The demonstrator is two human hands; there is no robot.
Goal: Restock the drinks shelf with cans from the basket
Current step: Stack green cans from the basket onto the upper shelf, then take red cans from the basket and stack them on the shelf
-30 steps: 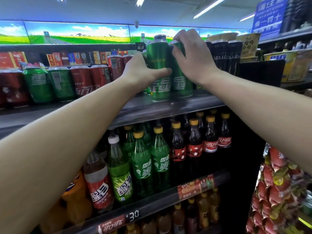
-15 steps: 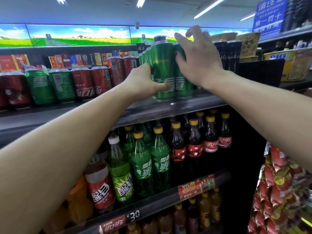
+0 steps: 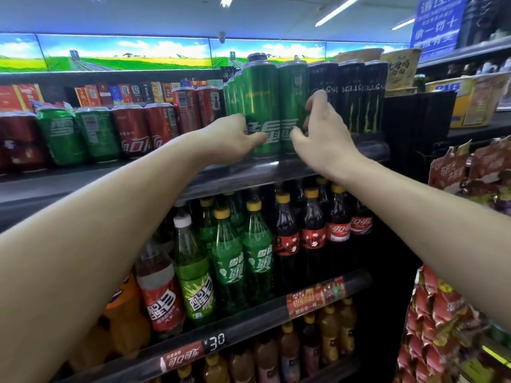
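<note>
The drinks shelf (image 3: 276, 172) is running across the scene from left to right, its top tier carrying rows of cans and the tiers under it holding bottles. Below, green soda bottles (image 3: 243, 261) are standing left of dark cola bottles (image 3: 312, 233). On the top tier, red cola cans (image 3: 143, 131) are sitting to the left and black energy cans (image 3: 356, 92) to the right. Between those, two tall green cans are standing upright side by side at the near edge of the tier: the left green can (image 3: 261, 95) and the right green can (image 3: 293, 92), touching each other. The left hand (image 3: 235, 139) is reaching in from the left, its fingers wrapping the lower part of the left green can. The right hand (image 3: 320, 134) is hovering at the right green can with fingers spread and loose, fingertips just brushing its side rather than clasping it. The basket is lying out of view.
</note>
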